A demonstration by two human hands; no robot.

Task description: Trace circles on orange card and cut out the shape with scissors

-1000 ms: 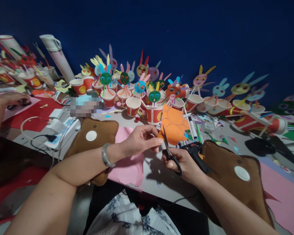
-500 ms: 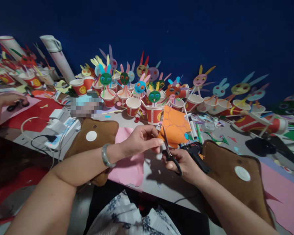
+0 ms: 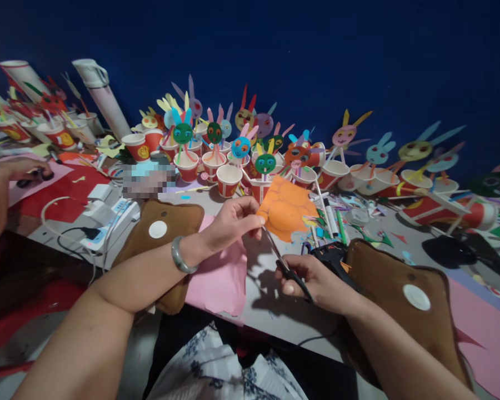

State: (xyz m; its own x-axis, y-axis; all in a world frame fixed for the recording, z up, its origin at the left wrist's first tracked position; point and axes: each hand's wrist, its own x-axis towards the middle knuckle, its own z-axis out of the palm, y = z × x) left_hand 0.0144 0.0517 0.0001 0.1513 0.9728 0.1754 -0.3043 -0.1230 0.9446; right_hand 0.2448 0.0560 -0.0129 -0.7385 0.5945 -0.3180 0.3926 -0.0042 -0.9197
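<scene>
My left hand (image 3: 239,219) pinches the lower left corner of an orange paper sheet (image 3: 287,206) that has rounded outlines drawn on it. In my right hand (image 3: 306,278) is a pair of black-handled scissors (image 3: 284,264), its blades angled up and left to the paper's lower edge beside my left fingertips. Whether the blades are apart is hard to make out. Below my left hand a pink paper sheet (image 3: 220,280) lies on the table. Behind the orange sheet stands a red and white paper cup (image 3: 229,180), one of several.
Paper cups with rabbit-faced figures (image 3: 265,163) crowd the back. Brown cushions (image 3: 404,300) lie at both sides. A power strip (image 3: 112,222) with cables, a white flask (image 3: 104,100), markers (image 3: 330,216) and paper scraps surround the work. At far left is another person's hand (image 3: 20,166) with dark-handled scissors.
The orange sheet has swung left and tilted with my left hand, now showing more of its drawn face. The scissor blades have turned further to the left.
</scene>
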